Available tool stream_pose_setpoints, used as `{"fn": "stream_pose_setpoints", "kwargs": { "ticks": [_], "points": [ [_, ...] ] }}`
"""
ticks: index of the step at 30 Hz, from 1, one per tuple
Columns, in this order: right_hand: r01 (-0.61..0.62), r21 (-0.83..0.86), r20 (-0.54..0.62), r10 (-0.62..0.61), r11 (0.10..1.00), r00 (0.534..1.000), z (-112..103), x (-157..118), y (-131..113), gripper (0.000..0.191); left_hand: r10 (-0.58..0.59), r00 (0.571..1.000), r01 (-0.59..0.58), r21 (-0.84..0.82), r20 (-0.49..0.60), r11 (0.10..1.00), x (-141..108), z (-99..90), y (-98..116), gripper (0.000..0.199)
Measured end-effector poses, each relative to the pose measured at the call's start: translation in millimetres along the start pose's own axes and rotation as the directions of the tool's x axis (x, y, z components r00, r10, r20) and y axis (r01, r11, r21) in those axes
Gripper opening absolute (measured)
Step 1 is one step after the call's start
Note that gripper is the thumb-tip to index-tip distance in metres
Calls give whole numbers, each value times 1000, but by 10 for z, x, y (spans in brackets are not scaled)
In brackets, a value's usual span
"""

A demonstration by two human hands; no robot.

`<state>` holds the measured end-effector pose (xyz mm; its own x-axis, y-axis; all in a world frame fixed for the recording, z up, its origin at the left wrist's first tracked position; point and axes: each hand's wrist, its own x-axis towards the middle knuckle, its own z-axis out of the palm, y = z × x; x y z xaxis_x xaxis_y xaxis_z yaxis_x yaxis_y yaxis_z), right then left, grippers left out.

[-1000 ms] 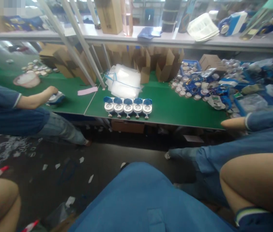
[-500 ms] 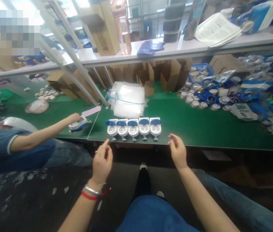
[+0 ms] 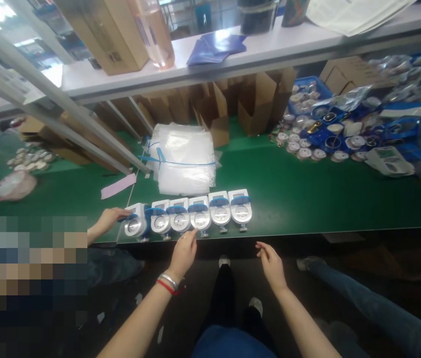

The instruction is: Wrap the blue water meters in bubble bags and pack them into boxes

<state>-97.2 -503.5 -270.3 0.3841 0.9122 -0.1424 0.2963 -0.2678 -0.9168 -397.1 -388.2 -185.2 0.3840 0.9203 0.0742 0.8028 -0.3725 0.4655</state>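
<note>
Several water meters with white bodies and raised blue lids stand in a row along the bench's front edge, among them a middle water meter (image 3: 200, 217). My left hand (image 3: 183, 253) is just in front of that one, fingers extended and holding nothing; whether a fingertip touches it I cannot tell. To the right of the row, my right hand (image 3: 271, 261) hangs off the bench edge, open, with its fingers loosely bent. At the row's left end, a co-worker's hand (image 3: 110, 219) is on another water meter (image 3: 135, 224).
Behind the row lies a stack of clear plastic bags (image 3: 186, 174) with a blue strap. Loose meter parts (image 3: 332, 141) crowd the right side. Open cardboard boxes (image 3: 253, 112) stand under the shelf (image 3: 121, 82). A pink strip (image 3: 118, 186) lies at left.
The co-worker's hand has brought another water meter to the row's left end. My left hand has moved right, towards the middle meters. My view has shifted closer to the bench.
</note>
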Motion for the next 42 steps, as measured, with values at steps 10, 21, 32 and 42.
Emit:
{"fn": "stream_pose_setpoints", "kwargs": {
  "ticks": [10, 21, 32, 42],
  "points": [
    [-10, 7, 40, 10, 1000, 999, -17, -218, 214, 33, -33, 998, 32, 16, 53, 999, -474, 215, -40, 38],
    [50, 9, 166, -51, 999, 985, -320, -1010, 222, 32, -237, 967, 234, 35, 98, 971, -2130, 528, 148, 35],
    [151, -46, 178, -141, 987, 974, -1115, -2097, 623, 33, -674, 601, 606, 305, 429, 735, -4507, 1114, 659, 42],
    [149, -5, 58, -149, 989, 987, -1394, -2403, 723, 34, -736, 551, 664, 329, 392, 672, -4659, 1103, 612, 40]
  ]
}}
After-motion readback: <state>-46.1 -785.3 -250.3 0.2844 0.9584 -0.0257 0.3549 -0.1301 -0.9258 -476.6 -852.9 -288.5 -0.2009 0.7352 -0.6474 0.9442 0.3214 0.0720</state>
